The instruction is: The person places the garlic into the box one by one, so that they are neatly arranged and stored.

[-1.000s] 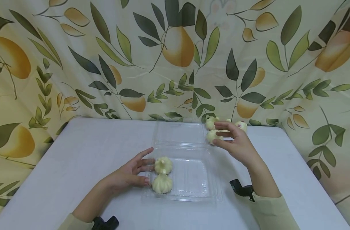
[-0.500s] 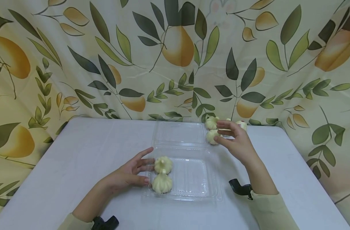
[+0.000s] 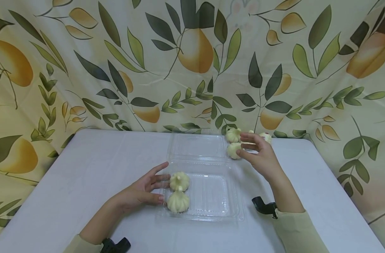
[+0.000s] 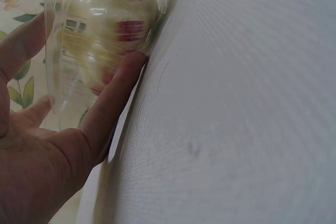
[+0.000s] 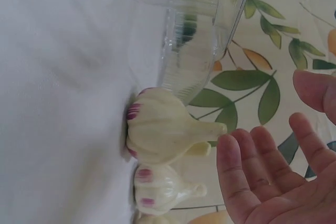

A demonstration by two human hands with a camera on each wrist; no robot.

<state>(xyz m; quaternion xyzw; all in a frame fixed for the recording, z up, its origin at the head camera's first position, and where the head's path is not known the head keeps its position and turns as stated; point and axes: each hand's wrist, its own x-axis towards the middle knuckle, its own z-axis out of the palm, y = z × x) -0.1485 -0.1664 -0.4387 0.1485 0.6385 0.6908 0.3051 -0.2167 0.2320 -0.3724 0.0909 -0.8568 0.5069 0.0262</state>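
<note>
Two pale garlic bulbs (image 3: 178,202) sit one in front of the other along the left side of a clear plastic clamshell container (image 3: 208,195). My left hand (image 3: 141,193) rests against that side, fingers spread and thumb toward the front. Through the clear wall in the left wrist view, a bulb (image 4: 115,19) shows purple streaks. My right hand (image 3: 258,156) is beside several more garlic bulbs (image 3: 234,151) behind the container's right side, partly hiding them. In the right wrist view its relaxed fingers (image 5: 231,166) are near the stem of a garlic bulb (image 5: 157,127) and hold nothing.
The container's lid (image 3: 198,146) lies folded back toward the table's far edge. A white cloth covers the table (image 3: 100,165). Behind it hangs a curtain (image 3: 192,98) printed with fruit and leaves. Black wrist mounts (image 3: 264,206) stick out from the sleeves.
My right hand has drifted slightly to the right, showing a little more of the bulbs beside it. The left hand, the container and the bulbs keep their places.
</note>
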